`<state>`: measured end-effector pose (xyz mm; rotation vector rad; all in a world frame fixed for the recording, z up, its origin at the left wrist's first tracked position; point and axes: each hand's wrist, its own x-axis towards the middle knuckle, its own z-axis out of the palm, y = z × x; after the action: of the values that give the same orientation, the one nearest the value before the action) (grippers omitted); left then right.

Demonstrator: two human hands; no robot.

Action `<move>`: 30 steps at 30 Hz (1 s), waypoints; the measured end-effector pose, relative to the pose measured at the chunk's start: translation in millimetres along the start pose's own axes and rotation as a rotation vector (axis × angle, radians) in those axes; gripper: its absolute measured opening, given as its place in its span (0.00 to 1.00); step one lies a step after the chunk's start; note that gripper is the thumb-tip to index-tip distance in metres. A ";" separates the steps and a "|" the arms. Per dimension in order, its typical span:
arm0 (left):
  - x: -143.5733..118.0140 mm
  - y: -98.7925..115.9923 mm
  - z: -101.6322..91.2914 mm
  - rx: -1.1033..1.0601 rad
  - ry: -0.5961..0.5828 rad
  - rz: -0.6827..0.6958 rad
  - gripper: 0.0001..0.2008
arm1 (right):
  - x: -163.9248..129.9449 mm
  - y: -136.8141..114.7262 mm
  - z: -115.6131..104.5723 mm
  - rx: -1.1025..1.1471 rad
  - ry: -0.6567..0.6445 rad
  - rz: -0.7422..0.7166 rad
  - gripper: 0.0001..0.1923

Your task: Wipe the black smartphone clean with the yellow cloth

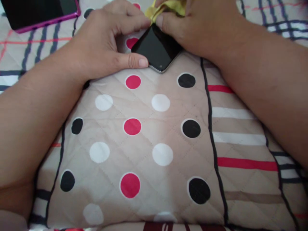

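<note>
Wiping black smartphone on quilted bedspread: left hand steadying its edges, right hand pressing yellow cloth; remaining screen likely needing passes.

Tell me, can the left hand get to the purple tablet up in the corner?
Probably yes. The left hand rests on the black phone, and only bare quilt lies between it and the purple tablet. It would have to let go of the phone first.

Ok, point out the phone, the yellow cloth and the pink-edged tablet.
phone [154,48], head view, middle of its black screen.
yellow cloth [168,6], head view, the bunched part showing beside the right hand.
pink-edged tablet [36,11], head view, its dark face near the top left corner.
</note>
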<state>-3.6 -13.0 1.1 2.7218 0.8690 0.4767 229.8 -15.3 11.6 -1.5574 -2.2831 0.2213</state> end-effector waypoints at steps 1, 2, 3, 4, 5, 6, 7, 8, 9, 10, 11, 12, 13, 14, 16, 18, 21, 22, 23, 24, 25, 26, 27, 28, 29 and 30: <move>-1.1 0.3 0.8 -0.004 0.006 0.007 0.45 | 1.7 3.5 2.2 0.010 0.035 -0.043 0.22; -1.8 -0.1 2.0 -0.023 0.025 0.003 0.46 | 3.6 7.6 4.8 -0.001 0.059 -0.091 0.21; -2.2 -0.8 3.3 -0.045 0.046 -0.008 0.46 | 5.5 11.5 7.1 -0.014 0.096 -0.121 0.20; -2.2 -1.6 4.6 -0.064 0.061 -0.018 0.46 | 7.0 14.4 8.8 -0.024 0.114 -0.140 0.19; -2.0 -2.1 5.6 -0.080 0.069 -0.029 0.46 | 8.0 16.1 9.7 -0.038 0.116 -0.151 0.19; -1.8 -2.3 6.4 -0.095 0.071 -0.038 0.45 | 8.4 16.6 9.9 -0.056 0.109 -0.152 0.20; -1.5 -2.2 6.8 -0.106 0.069 -0.048 0.44 | 8.3 16.3 9.6 -0.071 0.095 -0.149 0.20; -1.2 -1.8 7.0 -0.116 0.067 -0.063 0.44 | 7.8 15.4 9.0 -0.082 0.086 -0.140 0.20; -0.9 -1.3 7.1 -0.128 0.065 -0.080 0.43 | 7.0 14.4 8.4 -0.084 0.084 -0.129 0.20; -0.6 -0.7 7.1 -0.139 0.062 -0.094 0.43 | 6.3 13.6 7.9 -0.081 0.079 -0.121 0.20; -0.3 -0.2 7.1 -0.152 0.062 -0.106 0.43 | 5.7 13.2 7.8 -0.079 0.076 -0.119 0.20; 0.0 0.1 7.1 -0.165 0.062 -0.117 0.44 | 5.3 13.2 8.0 -0.077 0.076 -0.119 0.20; 0.3 0.3 7.3 -0.177 0.060 -0.128 0.43 | 5.3 13.6 8.4 -0.075 0.074 -0.120 0.20; 0.7 0.4 7.5 -0.188 0.059 -0.136 0.43 | 5.4 14.3 8.9 -0.074 0.073 -0.119 0.20; 1.2 -0.1 8.3 -0.200 0.061 -0.149 0.43 | 6.0 15.7 9.6 -0.073 0.084 -0.118 0.19; 1.6 -1.2 9.0 -0.201 0.063 -0.153 0.43 | 6.3 16.5 9.5 -0.076 0.078 -0.117 0.19; 1.8 -2.8 9.4 -0.201 0.055 -0.148 0.44 | 5.6 16.5 8.2 -0.082 0.041 -0.122 0.20; 1.8 -3.1 9.3 -0.201 0.055 -0.146 0.44 | 5.3 16.4 7.9 -0.081 0.034 -0.122 0.20; 1.8 -3.3 9.1 -0.200 0.057 -0.147 0.44 | 5.1 16.3 7.7 -0.079 0.033 -0.123 0.20; 1.8 -3.4 8.9 -0.198 0.056 -0.153 0.43 | 4.9 16.4 7.8 -0.075 0.036 -0.125 0.19; 1.8 -3.5 8.8 -0.197 0.056 -0.162 0.43 | 5.0 16.4 8.0 -0.072 0.040 -0.125 0.19; 1.9 -3.7 8.7 -0.198 0.052 -0.170 0.43 | 5.1 16.4 8.4 -0.070 0.043 -0.123 0.19; 1.9 -4.1 8.8 -0.200 0.044 -0.177 0.44 | 5.2 16.4 8.8 -0.067 0.047 -0.119 0.19; 1.9 -4.6 9.0 -0.202 0.036 -0.180 0.44 | 5.3 16.3 9.1 -0.065 0.050 -0.116 0.18; 1.8 -5.1 9.2 -0.202 0.034 -0.183 0.44 | 5.3 16.2 9.3 -0.064 0.050 -0.114 0.18; 1.7 -5.6 9.5 -0.201 0.035 -0.183 0.44 | 5.3 16.0 9.4 -0.064 0.053 -0.110 0.18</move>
<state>-1.6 -8.8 -9.0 2.4330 1.0089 0.5436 238.3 -3.7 -1.2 -1.4444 -2.3473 0.0778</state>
